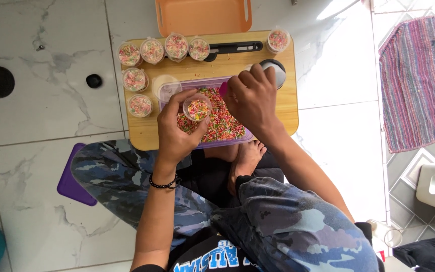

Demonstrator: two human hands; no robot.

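— While the left hand keeps that small clear cup right over the purple tub of coloured sprinkles, anything that spills drops back in, doesn't it?

— That's how I read it. Its grip is wrapped around the cup, which is tilted a little toward the other hand and looks about full.

— And the right hand?

— Curled tight on something pink, probably a little scoop, just beside the cup's rim. Only a sliver shows past the fingers, so I can't tell its shape.

— The filled cups stand in a row along the far and left edges of the wooden surface, out of the way. One more sits alone at the far right corner.

— Is that a knife behind them?

— Black handle, yes; the blade end is hidden behind a cup. There's a dark round thing partly behind the right hand that I can't make out. The tub's near edge is covered by the wrists, and the purple lid lies on the floor, half under a knee.
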